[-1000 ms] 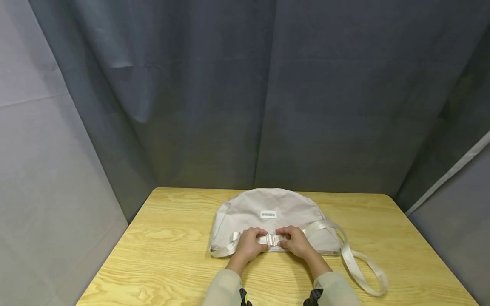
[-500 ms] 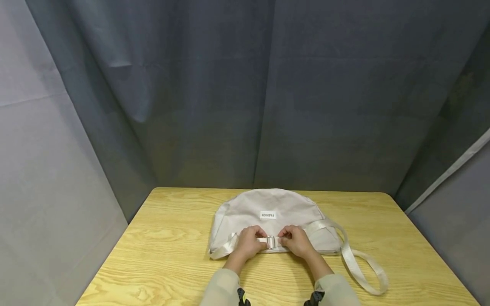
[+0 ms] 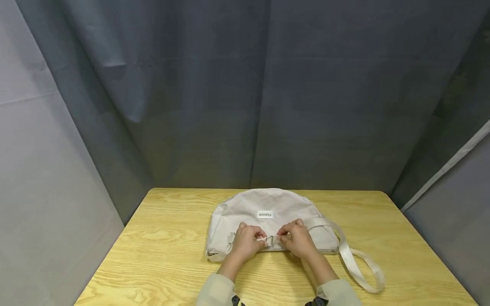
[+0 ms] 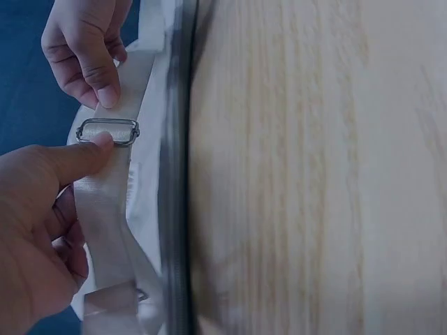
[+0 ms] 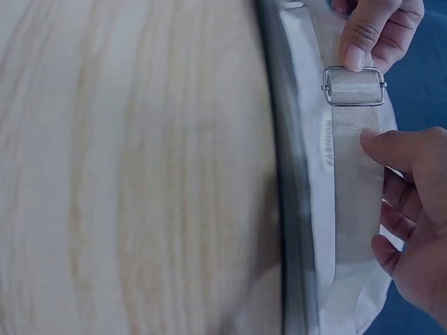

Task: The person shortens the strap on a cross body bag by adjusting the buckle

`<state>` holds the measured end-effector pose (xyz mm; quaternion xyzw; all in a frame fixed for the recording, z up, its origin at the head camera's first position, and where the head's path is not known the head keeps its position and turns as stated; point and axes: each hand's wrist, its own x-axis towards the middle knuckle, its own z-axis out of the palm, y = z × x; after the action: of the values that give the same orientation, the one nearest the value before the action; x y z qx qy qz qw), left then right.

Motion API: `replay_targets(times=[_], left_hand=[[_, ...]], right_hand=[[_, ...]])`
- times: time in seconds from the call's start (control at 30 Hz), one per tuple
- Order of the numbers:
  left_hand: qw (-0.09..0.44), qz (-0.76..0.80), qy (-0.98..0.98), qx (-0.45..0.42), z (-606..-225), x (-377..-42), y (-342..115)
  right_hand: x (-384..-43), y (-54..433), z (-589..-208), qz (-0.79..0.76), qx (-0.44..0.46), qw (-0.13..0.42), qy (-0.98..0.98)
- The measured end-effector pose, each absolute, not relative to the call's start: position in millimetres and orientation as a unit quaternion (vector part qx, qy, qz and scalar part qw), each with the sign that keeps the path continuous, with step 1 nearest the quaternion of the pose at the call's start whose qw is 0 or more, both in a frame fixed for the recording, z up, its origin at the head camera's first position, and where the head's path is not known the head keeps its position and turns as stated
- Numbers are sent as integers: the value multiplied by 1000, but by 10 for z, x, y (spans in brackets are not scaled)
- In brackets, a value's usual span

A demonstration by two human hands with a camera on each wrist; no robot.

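Note:
A pale beige bag (image 3: pixel 264 197) with a white label (image 3: pixel 265 214) lies on the wooden table, its lettering upside down to me. Over its near edge, both hands hold a section of its webbing strap (image 5: pixel 356 181) around a rectangular metal slide buckle (image 4: pixel 108 131). My left hand (image 3: pixel 246 243) pinches the strap on the buckle's left, thumb tip right at the buckle's frame. On the other side my right hand (image 3: pixel 297 241) pinches the strap between thumb and fingers, a short way from the buckle. The curled fingers hide part of the strap's underside.
The bag's dark zip (image 4: pixel 183 209) runs along its near edge. To the right, the strap's loose loop (image 3: pixel 367 267) trails across the wooden table (image 3: pixel 164 255). Grey-blue curtains (image 3: pixel 199 106) hang behind the table and at the sides.
The buckle has tilted, showing less of its face in the head view. Both hands keep their pinch on the strap, with small finger shifts. The whole head view has moved slightly.

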<state>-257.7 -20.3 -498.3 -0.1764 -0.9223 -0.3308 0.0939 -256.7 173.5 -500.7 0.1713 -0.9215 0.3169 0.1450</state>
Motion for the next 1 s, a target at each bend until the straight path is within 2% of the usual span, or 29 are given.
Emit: replay_targets(times=[0.1,0.23,0.53,0.77,1.0], left_hand=[[112,-320,-922,-186,-4938,-2532,-252],[110,-338,-913,-199,-4875,-2438,-336],[77,-426,-874,-219,-4742,-2300,-464],[72,-497,-831,-238,-4646,-2206,-451],[71,-535,-813,-218,-4556,-2022,-464]], right_hand=[[-2549,1700,-4947,333,177,129,-917],[-2507,1647,-4884,351,191,110,-910],[-2378,1575,-4757,346,223,160,-897],[-2188,1636,-4667,425,202,116,-875],[-2028,1665,-4572,469,196,73,-858]])
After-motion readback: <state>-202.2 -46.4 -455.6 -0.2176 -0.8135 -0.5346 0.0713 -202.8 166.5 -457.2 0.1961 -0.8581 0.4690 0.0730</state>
